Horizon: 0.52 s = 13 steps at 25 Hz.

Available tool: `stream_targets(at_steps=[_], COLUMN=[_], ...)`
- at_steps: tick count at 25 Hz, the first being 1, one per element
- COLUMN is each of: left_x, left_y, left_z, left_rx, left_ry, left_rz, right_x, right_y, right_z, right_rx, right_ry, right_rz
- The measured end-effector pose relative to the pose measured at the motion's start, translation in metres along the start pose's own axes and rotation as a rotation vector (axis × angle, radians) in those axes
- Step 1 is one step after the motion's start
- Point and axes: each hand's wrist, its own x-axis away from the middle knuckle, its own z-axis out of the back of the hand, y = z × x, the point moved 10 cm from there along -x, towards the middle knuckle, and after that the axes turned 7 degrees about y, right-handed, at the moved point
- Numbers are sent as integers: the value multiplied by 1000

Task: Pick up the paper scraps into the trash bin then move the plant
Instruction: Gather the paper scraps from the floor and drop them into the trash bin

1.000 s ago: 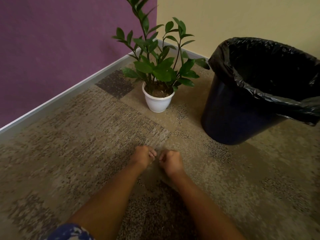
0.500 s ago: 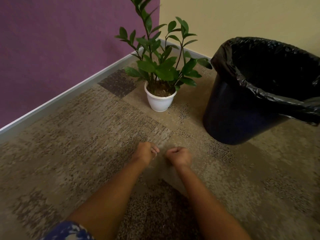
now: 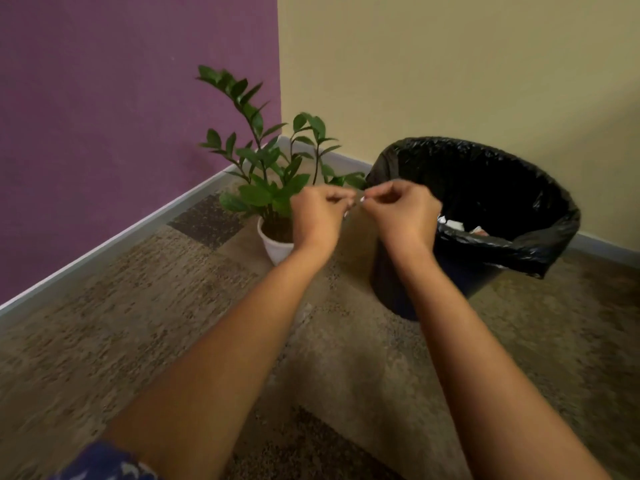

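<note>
Both hands are raised between the plant and the bin. My left hand (image 3: 320, 214) has its fingers pinched together in front of the white pot (image 3: 273, 245) of the green plant (image 3: 263, 161). My right hand (image 3: 401, 209) pinches a tiny white paper scrap (image 3: 362, 199) at its fingertips, just left of the bin's rim. The dark trash bin (image 3: 429, 282) with a black liner (image 3: 512, 244) stands at the right; white paper scraps (image 3: 453, 224) lie inside it. Whether the left fingers hold a scrap is unclear.
The plant stands in the corner where the purple wall (image 3: 121, 133) meets the beige wall (image 3: 450, 71). A grey baseboard (image 3: 114, 240) runs along both walls. Patterned brown carpet (image 3: 138, 323) covers the floor in front of me.
Both hands have lifted off the carpet and moved up and forward to the bin's left rim. The camera has tilted upward, showing more of the walls.
</note>
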Motion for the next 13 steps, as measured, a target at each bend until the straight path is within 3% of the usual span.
stream_targets(at_steps=[5,13], left_x=[-22,-6], left_y=[93,115], left_z=[-53,-146], left_rx=[9,-238], left_ry=[-86,-337], left_rz=[-134,-236], right_x=[-74,-114], right_y=[-6,50], right_z=[70,95], right_rx=[149,363], right_ry=[185,62], right_rz=[-56,-199])
